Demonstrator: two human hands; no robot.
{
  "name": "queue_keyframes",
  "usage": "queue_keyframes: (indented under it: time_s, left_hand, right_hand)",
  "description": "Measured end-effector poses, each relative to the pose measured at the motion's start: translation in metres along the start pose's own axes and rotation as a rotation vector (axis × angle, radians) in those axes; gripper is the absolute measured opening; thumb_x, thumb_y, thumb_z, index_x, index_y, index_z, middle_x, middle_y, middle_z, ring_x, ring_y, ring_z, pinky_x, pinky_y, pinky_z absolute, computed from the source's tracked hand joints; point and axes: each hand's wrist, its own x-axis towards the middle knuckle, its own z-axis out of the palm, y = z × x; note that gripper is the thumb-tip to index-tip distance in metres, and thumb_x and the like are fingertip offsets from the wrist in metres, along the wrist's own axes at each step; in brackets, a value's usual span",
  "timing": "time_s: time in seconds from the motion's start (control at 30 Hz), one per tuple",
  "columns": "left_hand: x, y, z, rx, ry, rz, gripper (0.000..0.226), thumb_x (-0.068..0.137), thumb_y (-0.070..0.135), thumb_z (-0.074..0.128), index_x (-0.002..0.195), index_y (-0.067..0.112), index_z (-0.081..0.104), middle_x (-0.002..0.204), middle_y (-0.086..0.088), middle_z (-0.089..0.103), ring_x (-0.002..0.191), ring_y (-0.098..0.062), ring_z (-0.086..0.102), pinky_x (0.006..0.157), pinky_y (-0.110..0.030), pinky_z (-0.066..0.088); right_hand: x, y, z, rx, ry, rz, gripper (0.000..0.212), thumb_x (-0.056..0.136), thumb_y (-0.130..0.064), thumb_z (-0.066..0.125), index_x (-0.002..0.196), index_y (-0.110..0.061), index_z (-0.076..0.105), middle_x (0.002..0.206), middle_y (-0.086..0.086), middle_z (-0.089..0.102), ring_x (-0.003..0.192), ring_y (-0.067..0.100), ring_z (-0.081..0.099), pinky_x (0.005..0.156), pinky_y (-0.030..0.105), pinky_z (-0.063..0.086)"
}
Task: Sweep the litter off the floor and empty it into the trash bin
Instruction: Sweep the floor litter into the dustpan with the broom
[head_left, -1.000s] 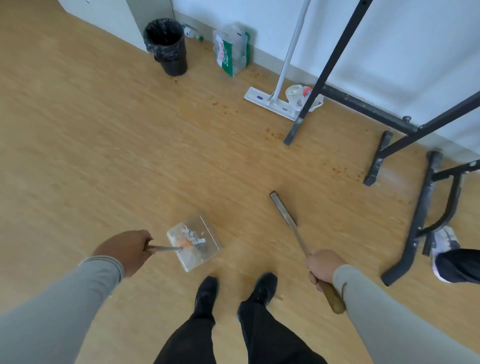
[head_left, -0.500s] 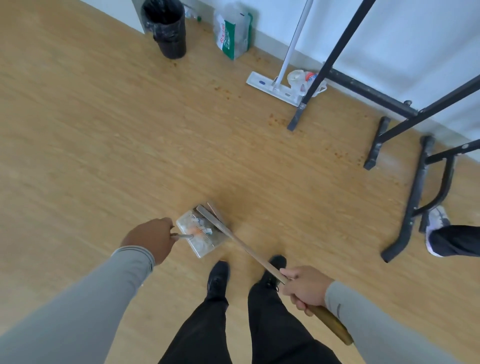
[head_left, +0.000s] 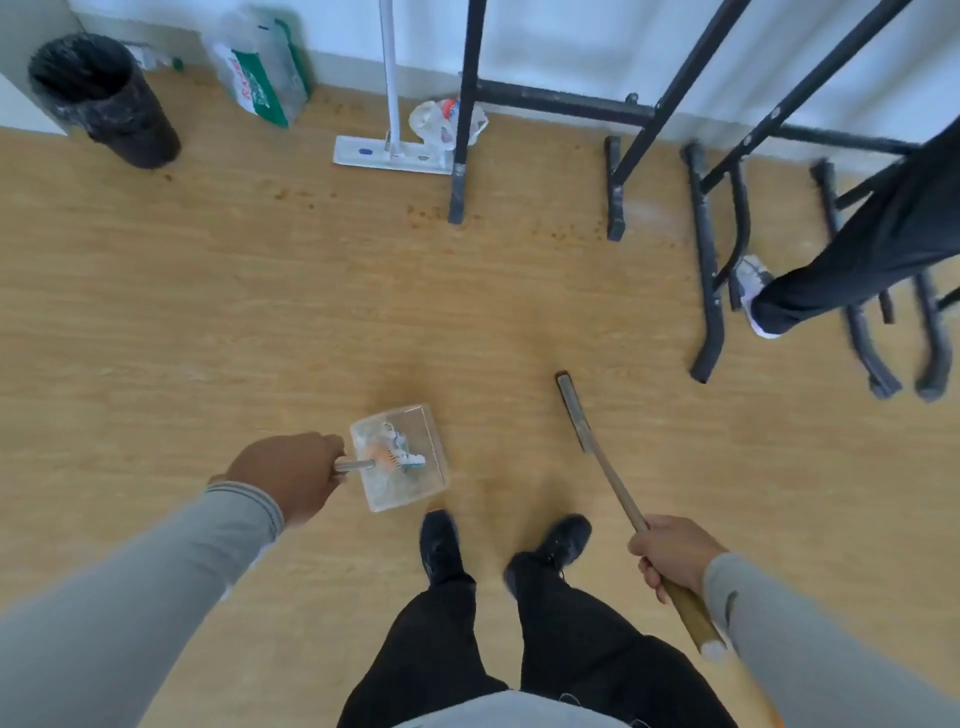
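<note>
At the bottom of the frame the person's two black shoes (head_left: 498, 545) stand on the pale wooden plank floor (head_left: 208, 312). To lower left, the left hand (head_left: 288, 475) has its fingers wrapped round the short metal handle of a clear square plastic dustpan (head_left: 400, 457), which sits just ahead of the left shoe; whether it rests on the boards or is lifted a little cannot be told. Inside it lies the litter (head_left: 400, 454), a small crumpled bundle of white, orange and blue scraps. To lower right, the right hand (head_left: 672, 556) is closed round the wooden handle of a long narrow-headed broom (head_left: 602, 457), whose dark head points up the frame, well apart from the dustpan.

Judging by this, the sweeping looks done: the scraps are collected and what remains is to carry the pan over and tip it out. The black round trash bin (head_left: 101, 98), lined with a dark bag, stands in the upper left corner against the wall, well away.

The floor between pan and bin looks open. A green-and-white plastic bag (head_left: 260, 67) and a white flat mop (head_left: 392, 153) line the wall at top centre; black metal frame legs (head_left: 706, 260) crowd the upper right, where another person's leg (head_left: 852, 265) shows.
</note>
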Motion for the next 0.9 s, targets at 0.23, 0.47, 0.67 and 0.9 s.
queue_keyframes:
  time_s: [0.23,0.47,0.67,0.9]
  left_hand:
    - [0.044,0.039,-0.029,0.194,-0.05,0.145,0.016,0.104,0.041,0.044,0.106,0.03,0.055,0.084,0.011,0.048,0.075,-0.019,0.054,0.067,-0.031,0.046]
    - [0.064,0.059,-0.038,0.208,-0.015,0.145,0.015,0.103,0.04,0.045,0.109,0.031,0.056,0.081,0.011,0.048,0.075,-0.02,0.054,0.069,-0.032,0.05]
    - [0.068,0.072,-0.041,0.246,-0.016,0.161,0.024,0.103,0.043,0.046,0.118,0.029,0.058,0.107,0.007,0.064,0.093,-0.022,0.066,0.069,-0.032,0.048]
    - [0.059,0.051,-0.038,0.206,-0.025,0.126,0.022,0.103,0.042,0.047,0.117,0.028,0.058,0.106,0.006,0.065,0.094,-0.022,0.067,0.068,-0.033,0.046]
  right_hand:
    - [0.02,0.03,0.031,0.395,-0.032,0.227,0.011,0.088,-0.002,0.05,0.087,0.005,0.059,0.052,0.011,0.05,0.044,0.021,0.042,0.048,0.028,0.04]
    - [0.005,0.0,0.087,0.662,-0.236,0.265,0.017,0.084,0.004,0.042,0.089,-0.001,0.057,0.054,0.004,0.045,0.044,0.014,0.04,0.043,0.025,0.038]
    - [-0.013,-0.017,0.091,0.669,-0.432,0.212,0.015,0.088,0.001,0.044,0.08,-0.012,0.048,0.057,0.001,0.046,0.043,0.009,0.042,0.042,0.02,0.036]
    - [-0.015,-0.006,0.04,0.47,-0.428,0.118,0.027,0.089,-0.002,0.053,0.115,0.001,0.062,0.064,0.003,0.049,0.045,0.009,0.041,0.036,0.019,0.036]
